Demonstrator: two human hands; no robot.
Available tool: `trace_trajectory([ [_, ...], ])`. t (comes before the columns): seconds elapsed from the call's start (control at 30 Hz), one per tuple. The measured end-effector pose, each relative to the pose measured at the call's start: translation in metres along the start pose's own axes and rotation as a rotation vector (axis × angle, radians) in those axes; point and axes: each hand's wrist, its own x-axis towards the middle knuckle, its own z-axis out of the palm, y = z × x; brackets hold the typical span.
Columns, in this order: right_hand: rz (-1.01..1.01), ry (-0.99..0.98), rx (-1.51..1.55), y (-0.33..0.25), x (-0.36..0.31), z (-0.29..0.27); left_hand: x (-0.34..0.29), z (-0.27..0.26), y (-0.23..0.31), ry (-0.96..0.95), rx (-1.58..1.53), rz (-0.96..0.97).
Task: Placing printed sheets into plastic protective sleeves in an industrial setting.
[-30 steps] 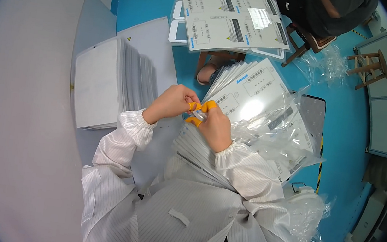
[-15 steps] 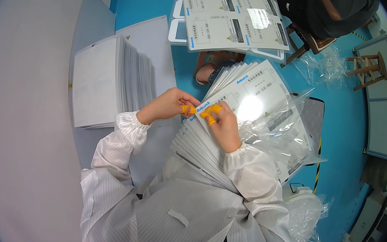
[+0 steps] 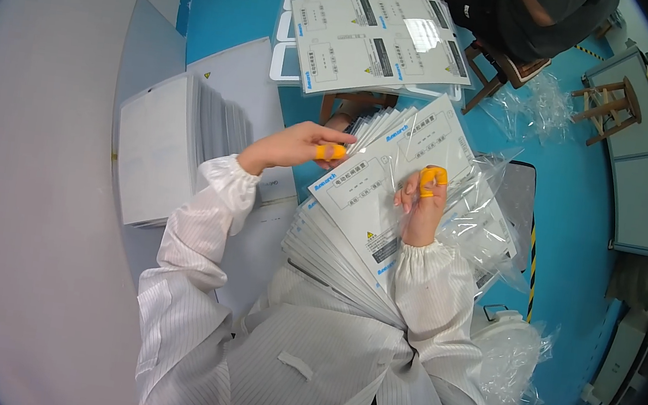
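Atop the central fanned stack, a printed sheet bears blue lettering and a black block, lines running toward two o'clock. The outstretched left hand is at its ten-o'clock edge, the right hand curled above; grips and sheet's long axis unclear.

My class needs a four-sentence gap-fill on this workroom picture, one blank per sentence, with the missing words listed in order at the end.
1. In the picture, the fanned printed sheets lie to the ____ of the thick pale stack.
2. The person's right hand is farther from that stack than the ____ hand.
3. The floor is coloured ____.
4. The striped floor tape pairs yellow with ____.

Missing words: right; left; blue; black.
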Motion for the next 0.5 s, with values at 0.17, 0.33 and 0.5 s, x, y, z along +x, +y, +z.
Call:
trace_trajectory([
  [0.17,-0.035,0.046,-0.050,-0.025,0.000,-0.012,0.031,0.024,0.011,0.054,0.202,-0.003],
  [0.33,-0.331,0.424,-0.096,-0.171,0.007,-0.129,0.037,-0.047,-0.002,0.446,0.406,0.196],
  [0.5,-0.707,0.601,-0.013,-0.341,-0.092,-0.342,0.052,-0.121,-0.001,0.692,-0.089,0.201],
])
